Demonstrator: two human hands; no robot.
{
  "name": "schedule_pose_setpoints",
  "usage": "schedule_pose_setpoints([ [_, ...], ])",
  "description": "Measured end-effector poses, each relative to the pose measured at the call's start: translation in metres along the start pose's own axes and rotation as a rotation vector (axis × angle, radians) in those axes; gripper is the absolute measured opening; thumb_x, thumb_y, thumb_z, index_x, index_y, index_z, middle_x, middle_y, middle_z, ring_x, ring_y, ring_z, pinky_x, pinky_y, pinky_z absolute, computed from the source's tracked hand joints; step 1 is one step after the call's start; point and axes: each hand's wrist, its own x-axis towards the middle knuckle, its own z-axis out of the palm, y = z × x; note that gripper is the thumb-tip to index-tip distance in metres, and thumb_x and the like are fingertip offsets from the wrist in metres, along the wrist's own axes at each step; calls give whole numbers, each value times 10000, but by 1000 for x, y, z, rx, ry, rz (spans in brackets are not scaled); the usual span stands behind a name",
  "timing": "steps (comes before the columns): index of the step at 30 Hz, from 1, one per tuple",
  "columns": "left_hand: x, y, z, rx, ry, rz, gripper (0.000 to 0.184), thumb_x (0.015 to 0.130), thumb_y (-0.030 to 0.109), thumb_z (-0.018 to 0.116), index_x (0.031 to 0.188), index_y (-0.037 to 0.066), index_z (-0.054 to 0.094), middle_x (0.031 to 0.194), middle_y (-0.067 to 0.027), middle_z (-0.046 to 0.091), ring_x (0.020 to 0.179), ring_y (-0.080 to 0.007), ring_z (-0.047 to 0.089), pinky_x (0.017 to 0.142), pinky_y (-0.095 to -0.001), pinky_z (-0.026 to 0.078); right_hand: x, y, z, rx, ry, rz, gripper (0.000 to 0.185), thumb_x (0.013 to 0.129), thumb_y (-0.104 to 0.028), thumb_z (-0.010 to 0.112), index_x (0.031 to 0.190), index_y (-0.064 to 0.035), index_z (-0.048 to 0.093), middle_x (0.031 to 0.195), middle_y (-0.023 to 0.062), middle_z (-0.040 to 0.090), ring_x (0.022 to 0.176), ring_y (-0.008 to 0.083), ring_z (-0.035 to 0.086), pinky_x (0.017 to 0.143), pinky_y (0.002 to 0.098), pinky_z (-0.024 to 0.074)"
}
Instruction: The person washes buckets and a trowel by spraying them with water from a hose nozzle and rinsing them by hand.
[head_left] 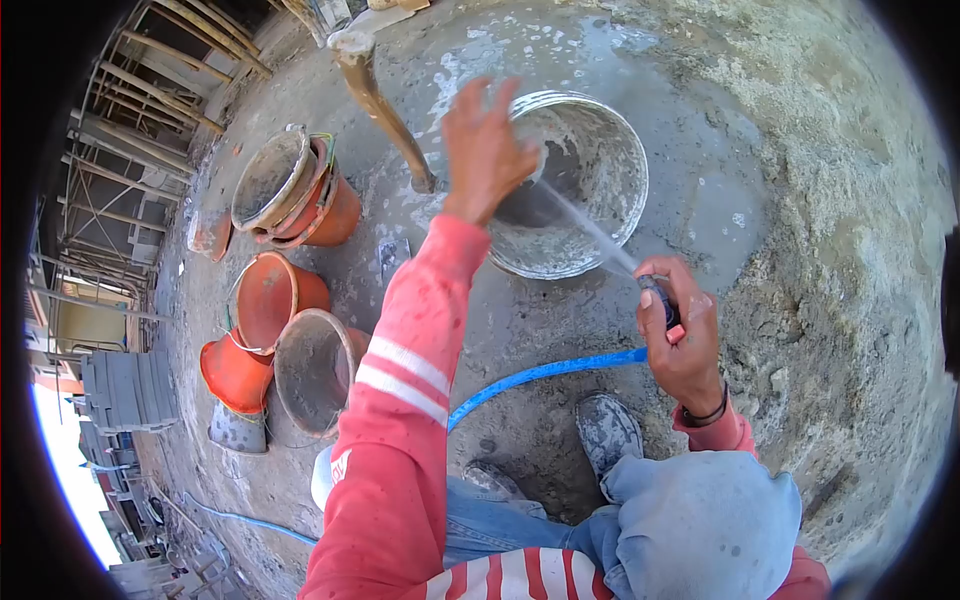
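Observation:
My right hand (682,325) grips the spray nozzle (657,300) on the end of a blue hose (545,374). Water sprays from it up and to the left, toward the white bucket (625,165), which is coated inside with grey residue. Over that bucket's left rim is my left hand (487,150), its fingers spread and slightly blurred, with nothing visible in it. The jet passes close to its fingertips. Just left of this hand, a wooden handle (390,115) slants up from the wet ground.
Stacked orange buckets (335,212) stand on the left, with more orange buckets (268,300) and a grey-coated bucket (315,370) below them. Grey blocks (125,390) and wooden scaffolding (150,110) are at the far left. My boots (608,435) rest on muddy ground.

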Motion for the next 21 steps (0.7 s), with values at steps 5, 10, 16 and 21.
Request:
schedule_pose_setpoints([
  [5,48,11,65,13,-322,98,495,755,152,707,1245,161,636,1145,-201,678,991,-411,678,848,-495,550,1,-18,6,-55,-51,-34,155,937,-10,564,1085,-28,606,587,24,389,503,61,335,477,284,258],
  [10,47,-17,49,45,-402,-116,283,806,137,692,1084,96,655,1013,-180,692,914,-418,678,774,-526,528,-13,1,-13,11,145,39,143,988,-59,527,1112,-36,594,589,-3,439,509,60,387,472,265,288],
  [16,-64,-44,33,-60,314,-523,324,861,147,638,1176,73,619,1080,-216,664,1038,-443,615,850,-533,469,-2,6,-10,264,206,72,146,1038,-96,474,1139,-30,556,607,-31,470,527,39,418,474,220,311],
  [21,-165,-20,63,-180,271,-962,382,830,98,670,1198,51,577,1056,-230,665,1015,-466,640,875,-540,484,5,8,1,145,170,27,142,1044,-103,474,1140,-26,545,600,-17,467,509,41,410,475,222,313],
])
